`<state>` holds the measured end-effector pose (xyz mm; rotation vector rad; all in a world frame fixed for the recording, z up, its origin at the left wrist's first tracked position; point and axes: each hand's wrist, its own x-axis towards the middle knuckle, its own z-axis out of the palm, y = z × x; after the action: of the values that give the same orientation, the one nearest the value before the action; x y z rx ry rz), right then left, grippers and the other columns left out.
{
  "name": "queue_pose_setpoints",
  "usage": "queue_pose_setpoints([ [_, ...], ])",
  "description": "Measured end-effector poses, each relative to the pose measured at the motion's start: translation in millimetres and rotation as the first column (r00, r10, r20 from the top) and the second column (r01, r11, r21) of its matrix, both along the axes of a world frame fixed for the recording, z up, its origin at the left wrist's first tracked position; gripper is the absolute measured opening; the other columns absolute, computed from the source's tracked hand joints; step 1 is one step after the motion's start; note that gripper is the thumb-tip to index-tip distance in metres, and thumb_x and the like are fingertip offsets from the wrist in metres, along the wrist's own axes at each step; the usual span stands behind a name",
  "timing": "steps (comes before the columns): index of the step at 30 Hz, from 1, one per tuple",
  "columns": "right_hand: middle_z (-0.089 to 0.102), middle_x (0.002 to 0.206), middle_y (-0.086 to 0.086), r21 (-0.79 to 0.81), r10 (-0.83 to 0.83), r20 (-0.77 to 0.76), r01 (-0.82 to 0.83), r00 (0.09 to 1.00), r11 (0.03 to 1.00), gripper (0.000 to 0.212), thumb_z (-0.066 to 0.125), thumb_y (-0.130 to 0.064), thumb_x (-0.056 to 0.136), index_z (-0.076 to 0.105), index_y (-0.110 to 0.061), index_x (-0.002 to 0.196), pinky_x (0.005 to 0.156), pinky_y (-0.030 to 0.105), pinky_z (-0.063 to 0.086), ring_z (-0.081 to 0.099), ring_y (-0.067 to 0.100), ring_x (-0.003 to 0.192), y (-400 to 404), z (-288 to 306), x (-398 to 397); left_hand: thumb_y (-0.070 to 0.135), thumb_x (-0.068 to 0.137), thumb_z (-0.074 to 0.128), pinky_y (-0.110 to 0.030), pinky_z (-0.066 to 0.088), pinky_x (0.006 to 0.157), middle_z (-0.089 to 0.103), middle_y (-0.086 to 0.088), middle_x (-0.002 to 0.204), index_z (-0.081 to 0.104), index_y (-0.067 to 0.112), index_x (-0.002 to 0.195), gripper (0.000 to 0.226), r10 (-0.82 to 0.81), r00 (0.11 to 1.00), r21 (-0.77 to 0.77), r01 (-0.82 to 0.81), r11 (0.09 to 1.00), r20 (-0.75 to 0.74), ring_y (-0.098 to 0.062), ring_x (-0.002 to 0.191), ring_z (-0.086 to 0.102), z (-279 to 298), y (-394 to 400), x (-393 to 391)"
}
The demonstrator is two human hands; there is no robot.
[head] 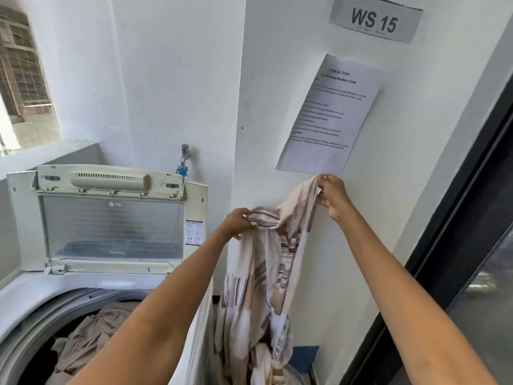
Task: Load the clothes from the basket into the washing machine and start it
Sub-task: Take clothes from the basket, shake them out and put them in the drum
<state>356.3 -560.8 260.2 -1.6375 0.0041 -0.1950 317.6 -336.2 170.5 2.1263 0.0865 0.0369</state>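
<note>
A long cream cloth with brown stripes and patches (263, 287) hangs in the air to the right of the washing machine (36, 295). My left hand (237, 222) grips a bunched part of it. Higher up, my right hand (331, 197) pinches its top edge close to the wall. The cloth's lower end trails down to the floor area at the bottom, where the basket is hidden. The top-loading machine stands at lower left with its lid (111, 226) raised. A beige garment (91, 337) lies inside its drum.
A white wall carries a printed instruction sheet (330, 115) and a "WS 15" sign (374, 20). A tap (183, 158) sits behind the machine. A dark-framed glass door (472, 259) runs down the right side. Something blue (305, 358) shows low behind the cloth.
</note>
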Motion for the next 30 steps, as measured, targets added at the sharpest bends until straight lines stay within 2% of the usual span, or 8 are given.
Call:
queue_pose_setpoints([
  [3, 0.049, 0.069, -0.002, -0.070, 0.111, 0.026, -0.109, 0.993, 0.992, 0.024, 0.049, -0.015, 0.093, 0.050, -0.019, 0.069, 0.057, 0.023, 0.047, 0.048, 0.012, 0.061, 14, -9, -8, 0.004, 0.089, 0.052, -0.023, 0.046, 0.066, 0.055, -0.009, 0.122, 0.038, 0.017, 0.139, 0.053, -0.232, 0.969, -0.139, 0.220, 0.966, -0.081, -0.018, 0.096, 0.052, 9, -21, -4],
  [7, 0.059, 0.069, -0.001, -0.190, 0.149, 0.115, -0.126, 0.982, 0.974, 0.022, 0.059, -0.021, 0.090, 0.063, -0.015, 0.069, 0.070, 0.031, 0.049, 0.053, 0.011, 0.069, 18, -22, -14, 0.027, 0.085, 0.069, -0.025, 0.051, 0.064, 0.062, -0.003, 0.105, 0.045, 0.022, 0.126, 0.048, -0.317, 0.948, -0.245, 0.302, 0.922, -0.026, -0.020, 0.095, 0.063, 20, -56, -5],
  [9, 0.065, 0.074, 0.010, -0.289, 0.126, 0.158, -0.076, 0.979, 0.954, 0.024, 0.063, -0.025, 0.087, 0.067, -0.005, 0.074, 0.072, 0.036, 0.048, 0.054, 0.012, 0.073, 12, -30, -16, 0.027, 0.085, 0.067, -0.025, 0.047, 0.060, 0.061, -0.005, 0.085, 0.059, 0.016, 0.091, 0.014, -0.185, 0.981, -0.181, 0.192, 0.965, 0.055, -0.024, 0.085, 0.061, 15, -70, 1],
  [11, 0.065, 0.079, 0.014, -0.394, 0.118, 0.191, -0.034, 0.974, 0.919, 0.029, 0.065, -0.028, 0.086, 0.064, 0.001, 0.081, 0.070, 0.033, 0.045, 0.054, 0.013, 0.073, 5, -40, -20, 0.020, 0.087, 0.061, -0.025, 0.035, 0.054, 0.052, -0.002, 0.067, 0.056, 0.010, 0.065, 0.025, -0.018, 0.988, -0.164, 0.043, 0.985, 0.152, -0.021, 0.074, 0.051, 9, -78, 5],
  [16, 0.048, 0.115, 0.005, -0.388, 0.101, -0.010, -0.097, 0.995, 0.917, 0.064, 0.078, -0.035, 0.073, 0.041, -0.013, 0.120, 0.058, 0.030, 0.049, 0.053, 0.018, 0.092, -6, -82, -38, 0.014, 0.086, 0.053, -0.029, 0.036, 0.063, 0.055, -0.005, 0.069, 0.056, 0.012, 0.064, 0.023, 0.112, 0.964, -0.312, -0.032, 0.950, 0.242, -0.020, 0.073, 0.049, 31, -88, 6],
  [19, 0.049, 0.119, -0.002, -0.543, 0.198, -0.207, -0.281, 0.958, 0.792, 0.075, 0.077, -0.039, 0.075, 0.036, -0.020, 0.134, 0.056, 0.026, 0.048, 0.056, 0.019, 0.098, -4, -124, -47, 0.022, 0.081, 0.055, -0.031, 0.045, 0.068, 0.065, -0.005, 0.078, 0.067, 0.015, 0.070, 0.017, 0.171, 0.937, -0.527, 0.015, 0.850, 0.303, -0.018, 0.075, 0.058, 67, -92, 10],
  [24, 0.062, 0.123, 0.016, -0.560, 0.028, -0.234, -0.158, 0.972, 0.813, 0.055, 0.065, -0.043, 0.084, 0.055, -0.007, 0.125, 0.088, 0.036, 0.051, 0.059, 0.032, 0.111, 16, -141, -44, 0.008, 0.091, 0.055, -0.027, 0.044, 0.059, 0.060, -0.005, 0.077, 0.060, 0.016, 0.074, 0.020, 0.198, 0.900, -0.690, 0.142, 0.710, 0.389, -0.016, 0.070, 0.054, 129, -80, 8],
  [30, 0.067, 0.105, 0.028, -0.596, -0.065, -0.073, 0.009, 0.995, 0.803, 0.030, 0.065, -0.022, 0.082, 0.069, 0.002, 0.100, 0.082, 0.046, 0.054, 0.065, 0.039, 0.101, -1, -75, -21, 0.014, 0.079, 0.057, -0.045, 0.057, 0.080, 0.069, -0.018, 0.098, 0.065, 0.005, 0.097, 0.022, 0.477, 0.857, -0.589, -0.287, 0.756, 0.194, -0.032, 0.091, 0.067, 101, 1, 23],
])
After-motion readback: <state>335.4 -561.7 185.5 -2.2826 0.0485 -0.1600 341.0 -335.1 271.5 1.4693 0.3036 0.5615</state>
